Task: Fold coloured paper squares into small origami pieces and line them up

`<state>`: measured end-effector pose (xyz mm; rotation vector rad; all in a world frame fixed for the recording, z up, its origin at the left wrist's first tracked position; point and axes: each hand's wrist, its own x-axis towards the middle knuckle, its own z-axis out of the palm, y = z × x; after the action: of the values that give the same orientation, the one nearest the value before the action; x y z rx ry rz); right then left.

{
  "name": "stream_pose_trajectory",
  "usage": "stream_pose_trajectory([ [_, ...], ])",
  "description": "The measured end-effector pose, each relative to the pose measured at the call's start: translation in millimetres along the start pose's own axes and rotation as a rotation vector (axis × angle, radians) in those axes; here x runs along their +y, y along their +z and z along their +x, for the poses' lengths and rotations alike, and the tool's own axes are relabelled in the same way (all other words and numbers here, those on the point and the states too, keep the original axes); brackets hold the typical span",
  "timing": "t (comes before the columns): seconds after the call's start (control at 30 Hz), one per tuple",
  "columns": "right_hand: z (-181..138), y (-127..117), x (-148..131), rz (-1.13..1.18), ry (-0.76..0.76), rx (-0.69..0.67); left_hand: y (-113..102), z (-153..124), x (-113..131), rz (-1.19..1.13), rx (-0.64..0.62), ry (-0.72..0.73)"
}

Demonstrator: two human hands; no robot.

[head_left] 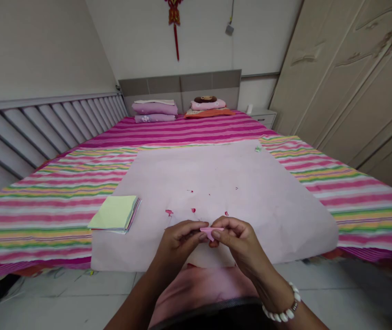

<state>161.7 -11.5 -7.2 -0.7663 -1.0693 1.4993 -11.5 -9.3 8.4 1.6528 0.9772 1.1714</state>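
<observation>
Over a smooth, pale sheet on striped bedding, left hand and right hand pinch small, tapered pink paper.

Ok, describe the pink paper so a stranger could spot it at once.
Start at the bed, where a wide pale sheet lies. By the sheet's near edge, the left hand and right hand pinch the pink paper between them. It is small, pale pink and held, unlike the darker red bits lying on the sheet.
</observation>
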Motion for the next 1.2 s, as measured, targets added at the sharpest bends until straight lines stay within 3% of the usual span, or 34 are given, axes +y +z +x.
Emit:
stream_pose_trajectory([
  [0.2,0.7,2.4,1.1,0.077,0.048,0.029,-0.1,0.2,1.0,0.036,0.012,0.084],
  [0.47,0.7,3.3,1.6,0.153,0.053,0.041,-3.8,-1.4,5.2,0.172,-0.087,0.203],
  [0.9,-0.9,8.3,7.6,0.134,0.033,0.122,10.1,-6.0,4.5,0.086,0.073,0.048],
  [1.2,0.2,9.4,9.4,0.142,-0.013,0.134,15.8,-9.0,4.4,0.085,0.078,0.089],
])
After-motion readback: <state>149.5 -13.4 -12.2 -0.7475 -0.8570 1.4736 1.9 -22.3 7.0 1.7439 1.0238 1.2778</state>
